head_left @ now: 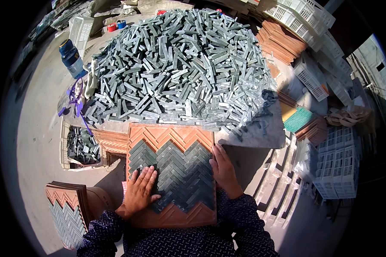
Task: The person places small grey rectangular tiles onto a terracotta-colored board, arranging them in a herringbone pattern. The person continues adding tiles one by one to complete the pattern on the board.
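Observation:
An orange-brown herringbone mould tray (171, 219) stands in front of me, close to my body. Dark grey-green stone strips (182, 169) fill its middle in a zigzag pattern, while grooves at its top and bottom show bare. My left hand (140, 189) lies flat over the strips at the left side, fingers spread. Along the right edge of the tray rests my right hand (225, 171), its fingers stretched out and touching the rim and outermost strips. Beyond the tray rises a big heap of loose stone strips (180, 64) on a table.
At the lower left leans a stack of mould trays, the front one filled with grey strips (66, 220). A box of dark offcuts (82, 145) sits left. A blue water bottle (72, 59) stands by the heap. White crates (336, 167) and orange trays (281, 40) are stacked right.

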### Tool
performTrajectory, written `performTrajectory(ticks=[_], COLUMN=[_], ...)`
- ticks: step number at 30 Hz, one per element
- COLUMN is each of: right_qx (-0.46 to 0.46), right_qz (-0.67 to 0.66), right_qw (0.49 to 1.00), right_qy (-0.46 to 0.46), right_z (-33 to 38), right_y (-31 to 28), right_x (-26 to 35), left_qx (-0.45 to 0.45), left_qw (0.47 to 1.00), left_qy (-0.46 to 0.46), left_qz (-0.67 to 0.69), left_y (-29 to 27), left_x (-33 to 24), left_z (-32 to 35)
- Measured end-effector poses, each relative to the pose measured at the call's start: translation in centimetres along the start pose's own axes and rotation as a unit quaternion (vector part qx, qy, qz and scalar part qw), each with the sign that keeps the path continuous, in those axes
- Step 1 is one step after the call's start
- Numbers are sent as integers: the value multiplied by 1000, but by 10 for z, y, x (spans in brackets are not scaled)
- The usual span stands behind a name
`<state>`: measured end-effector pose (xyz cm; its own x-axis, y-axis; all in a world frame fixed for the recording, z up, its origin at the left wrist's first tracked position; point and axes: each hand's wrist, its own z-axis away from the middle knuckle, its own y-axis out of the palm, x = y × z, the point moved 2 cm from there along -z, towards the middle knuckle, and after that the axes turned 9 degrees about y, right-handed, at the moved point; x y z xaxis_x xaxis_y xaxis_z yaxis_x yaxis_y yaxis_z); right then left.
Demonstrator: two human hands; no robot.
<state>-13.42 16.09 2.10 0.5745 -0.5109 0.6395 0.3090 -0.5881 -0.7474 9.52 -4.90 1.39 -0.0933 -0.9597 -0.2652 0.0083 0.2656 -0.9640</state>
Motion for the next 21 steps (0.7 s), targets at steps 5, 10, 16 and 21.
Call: performTrajectory(ticks=[5, 10, 16, 21], right_qx=[17, 18, -12, -40], right_qz=[-33, -44, -59, -93], right_qw=[999, 999, 995, 989], right_qy=[0, 25, 84, 108], right_z=[-4, 2, 21, 34], right_y=[3, -3, -12, -4], right_x=[12, 19, -1, -14], left_qx=[12, 47, -248, -285], left_qw=[1000, 998, 947, 829], left_qy=[-24, -20, -171, -384], left_qz=[-11, 28, 116, 290], left_y=[5, -1, -29, 16], left_x=[-5, -12, 38, 125], left_z=[20, 32, 58, 89])
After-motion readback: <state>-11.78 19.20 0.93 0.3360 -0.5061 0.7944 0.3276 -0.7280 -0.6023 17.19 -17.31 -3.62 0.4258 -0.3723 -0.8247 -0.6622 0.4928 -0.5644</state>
